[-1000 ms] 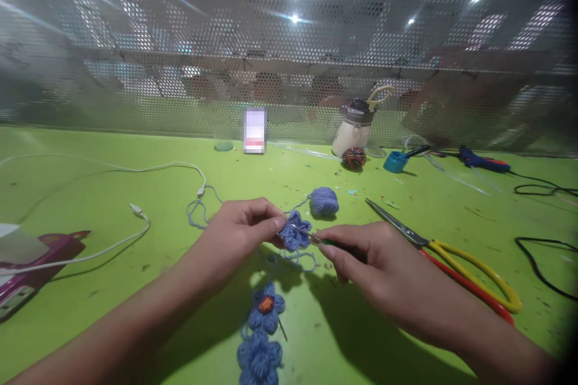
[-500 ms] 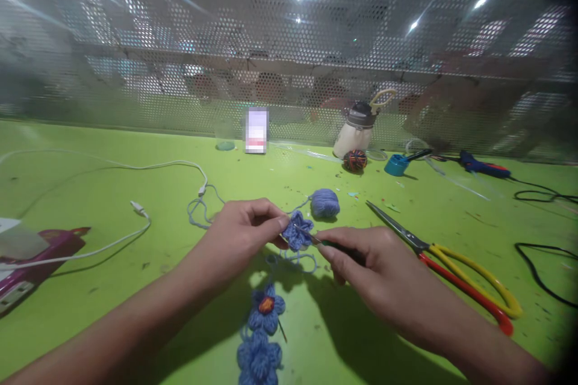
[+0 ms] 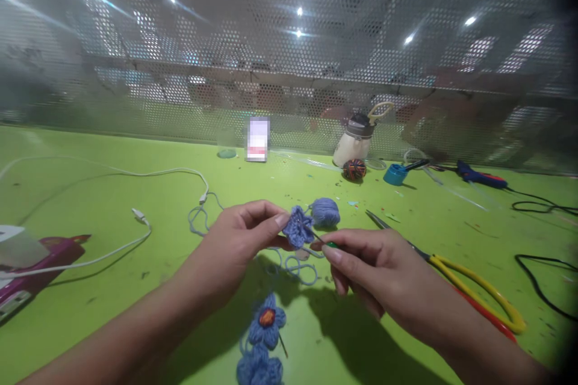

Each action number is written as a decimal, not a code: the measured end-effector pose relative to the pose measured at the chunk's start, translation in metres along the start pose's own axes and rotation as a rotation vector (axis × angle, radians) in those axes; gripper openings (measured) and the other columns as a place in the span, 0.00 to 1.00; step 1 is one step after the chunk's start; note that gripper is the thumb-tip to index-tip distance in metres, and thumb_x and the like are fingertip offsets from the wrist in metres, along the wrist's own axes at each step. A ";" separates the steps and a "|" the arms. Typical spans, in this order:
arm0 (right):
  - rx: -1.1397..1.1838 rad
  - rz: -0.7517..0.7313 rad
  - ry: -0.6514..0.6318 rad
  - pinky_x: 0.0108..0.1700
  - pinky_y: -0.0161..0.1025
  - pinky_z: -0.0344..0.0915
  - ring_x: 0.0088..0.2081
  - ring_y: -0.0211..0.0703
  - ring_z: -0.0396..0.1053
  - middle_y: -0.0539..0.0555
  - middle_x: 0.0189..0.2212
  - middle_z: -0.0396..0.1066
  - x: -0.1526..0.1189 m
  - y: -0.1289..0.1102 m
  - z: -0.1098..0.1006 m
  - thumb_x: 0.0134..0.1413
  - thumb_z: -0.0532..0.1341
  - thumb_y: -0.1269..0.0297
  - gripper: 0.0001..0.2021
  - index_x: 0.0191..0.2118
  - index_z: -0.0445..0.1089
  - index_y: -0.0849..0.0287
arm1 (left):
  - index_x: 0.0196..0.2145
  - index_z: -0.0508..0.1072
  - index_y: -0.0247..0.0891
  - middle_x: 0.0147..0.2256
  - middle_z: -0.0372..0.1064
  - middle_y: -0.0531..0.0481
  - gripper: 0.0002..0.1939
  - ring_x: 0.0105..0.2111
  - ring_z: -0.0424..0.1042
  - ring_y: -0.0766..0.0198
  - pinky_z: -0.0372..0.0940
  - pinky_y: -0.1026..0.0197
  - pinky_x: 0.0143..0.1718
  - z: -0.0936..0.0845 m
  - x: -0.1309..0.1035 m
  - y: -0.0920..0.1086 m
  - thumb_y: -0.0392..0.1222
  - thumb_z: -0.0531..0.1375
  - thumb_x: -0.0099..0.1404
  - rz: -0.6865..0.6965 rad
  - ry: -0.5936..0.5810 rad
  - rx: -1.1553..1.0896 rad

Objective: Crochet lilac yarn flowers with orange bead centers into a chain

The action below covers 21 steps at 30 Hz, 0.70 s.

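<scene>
Between thumb and fingers, my left hand (image 3: 253, 231) pinches the edge of a blue crocheted flower (image 3: 298, 227). My right hand (image 3: 365, 258) is closed around a crochet hook (image 3: 332, 245) with a green part at the fingertips; its thin metal shaft reaches the flower's right side. Whether the tip passes through a stitch I cannot tell. A blue yarn ball (image 3: 326, 212) sits just behind the flower, and loops of loose yarn (image 3: 300, 269) hang below it. Nearer me lie a blue flower with an orange centre (image 3: 267, 319) and another blue flower (image 3: 259, 367).
Scissors with yellow and red handles (image 3: 478, 289) lie right of my right hand. Behind are a bottle (image 3: 354, 141), a multicoloured yarn ball (image 3: 354, 170), a blue pot (image 3: 395, 174) and a glue gun (image 3: 481, 175). White cables (image 3: 135, 173) and a purple power strip (image 3: 40, 264) occupy the left.
The hook's shaft has drawn back right from the flower's middle to its edge, as my right hand shifted slightly. The flower has tilted a little. The whole view sits slightly lower.
</scene>
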State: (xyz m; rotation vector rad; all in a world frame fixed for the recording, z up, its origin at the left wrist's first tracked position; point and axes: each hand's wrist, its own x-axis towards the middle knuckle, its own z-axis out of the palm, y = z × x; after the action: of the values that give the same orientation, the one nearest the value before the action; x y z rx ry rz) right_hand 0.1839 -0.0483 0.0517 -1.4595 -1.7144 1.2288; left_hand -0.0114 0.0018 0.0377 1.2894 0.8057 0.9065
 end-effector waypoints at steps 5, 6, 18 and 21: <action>-0.276 -0.198 0.138 0.24 0.32 0.55 0.22 0.33 0.59 0.48 0.20 0.65 -0.005 -0.005 -0.001 0.62 0.54 0.66 0.12 0.32 0.73 0.59 | 0.31 0.75 0.36 0.30 0.74 0.51 0.08 0.33 0.72 0.65 0.64 0.62 0.40 -0.003 0.002 0.001 0.43 0.62 0.64 -0.011 -0.028 0.042; -0.322 -0.228 0.154 0.26 0.32 0.57 0.23 0.34 0.62 0.48 0.21 0.67 -0.005 -0.005 -0.001 0.62 0.54 0.67 0.11 0.32 0.73 0.58 | 0.31 0.75 0.36 0.31 0.74 0.51 0.08 0.33 0.72 0.65 0.64 0.62 0.40 -0.003 0.002 0.000 0.43 0.62 0.64 -0.013 -0.033 0.038; -0.647 -0.286 0.202 0.32 0.38 0.60 0.28 0.41 0.70 0.54 0.29 0.75 -0.013 -0.002 0.004 0.63 0.52 0.69 0.13 0.29 0.69 0.57 | 0.31 0.75 0.36 0.30 0.73 0.49 0.09 0.33 0.70 0.64 0.63 0.60 0.40 -0.002 0.003 -0.002 0.44 0.61 0.64 -0.051 -0.041 0.090; -0.643 -0.257 0.225 0.31 0.39 0.60 0.28 0.42 0.70 0.54 0.28 0.75 -0.013 0.000 0.006 0.63 0.53 0.69 0.13 0.28 0.69 0.57 | 0.30 0.75 0.36 0.28 0.74 0.50 0.08 0.32 0.70 0.64 0.63 0.61 0.39 0.000 0.003 0.001 0.43 0.62 0.63 -0.043 -0.001 0.157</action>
State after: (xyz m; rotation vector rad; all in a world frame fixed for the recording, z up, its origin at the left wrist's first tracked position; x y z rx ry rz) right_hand 0.1820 -0.0619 0.0511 -1.5719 -2.1560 0.3649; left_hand -0.0103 0.0045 0.0384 1.4030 0.9145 0.8213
